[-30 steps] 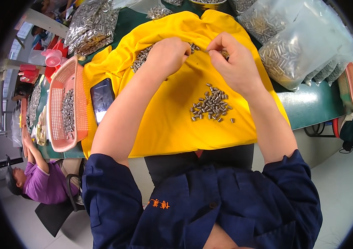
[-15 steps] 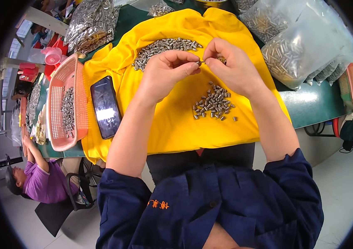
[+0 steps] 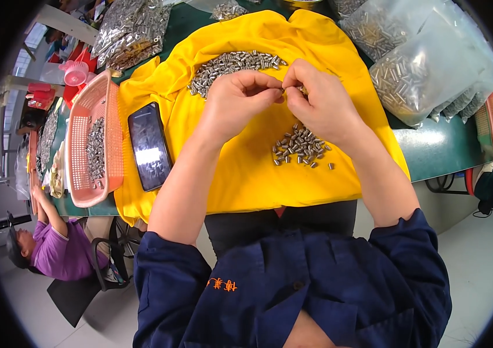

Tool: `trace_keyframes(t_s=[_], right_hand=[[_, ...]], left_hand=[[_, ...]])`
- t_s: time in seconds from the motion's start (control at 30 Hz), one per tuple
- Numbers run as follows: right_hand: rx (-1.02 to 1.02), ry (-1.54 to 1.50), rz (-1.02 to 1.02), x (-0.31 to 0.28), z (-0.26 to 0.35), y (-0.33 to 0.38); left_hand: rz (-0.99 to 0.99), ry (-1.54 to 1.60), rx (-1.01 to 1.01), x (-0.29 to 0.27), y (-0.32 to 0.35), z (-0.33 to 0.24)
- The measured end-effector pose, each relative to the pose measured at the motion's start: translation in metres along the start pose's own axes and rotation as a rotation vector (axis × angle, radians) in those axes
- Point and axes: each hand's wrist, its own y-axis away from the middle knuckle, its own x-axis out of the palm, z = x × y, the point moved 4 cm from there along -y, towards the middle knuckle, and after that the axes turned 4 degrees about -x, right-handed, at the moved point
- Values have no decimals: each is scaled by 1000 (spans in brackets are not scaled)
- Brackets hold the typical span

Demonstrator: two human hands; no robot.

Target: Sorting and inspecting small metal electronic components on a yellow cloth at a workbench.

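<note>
Above the yellow cloth (image 3: 229, 185), my left hand (image 3: 237, 104) and my right hand (image 3: 323, 104) meet fingertip to fingertip. Both are closed in a pinch on a small metal part (image 3: 284, 90), mostly hidden by the fingers. Something brass-coloured (image 3: 302, 89) shows among the fingers of my right hand; its kind cannot be made out. Beyond my left hand lies a large heap of short metal cylinders (image 3: 229, 65). A smaller pile of similar cylinders (image 3: 299, 146) rests nearer to me, below my right hand.
A phone (image 3: 149, 148) lies left of my forearm, beside a pink basket (image 3: 78, 194) holding more metal pieces. Clear bags of metal parts (image 3: 400, 78) stand at the right on the green table (image 3: 437, 153). Another bag (image 3: 133, 35) is at far left. A person in purple (image 3: 69, 249) sits left.
My fingertips have drawn closer together, covering more of the small metal part. My right hand has shifted slightly nearer to me. The view has moved a little.
</note>
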Motion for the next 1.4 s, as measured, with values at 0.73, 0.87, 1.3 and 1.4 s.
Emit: trace_keyframes(t_s=[0.73,0.87,1.3,1.4], right_hand=[[2,-159,-180,-12,-13,-3],[64,-236,-83,-10,-7,-2],[-10,-304,-99,-10,-5,-2],[-69,-202,-106,-12,0,-3]], left_hand=[[-70,-24,43,-8,-8,5],[-19,139,-15,-7,-7,11],[124,600,-95,6,-4,12],[110,569,-89,4,-7,12]])
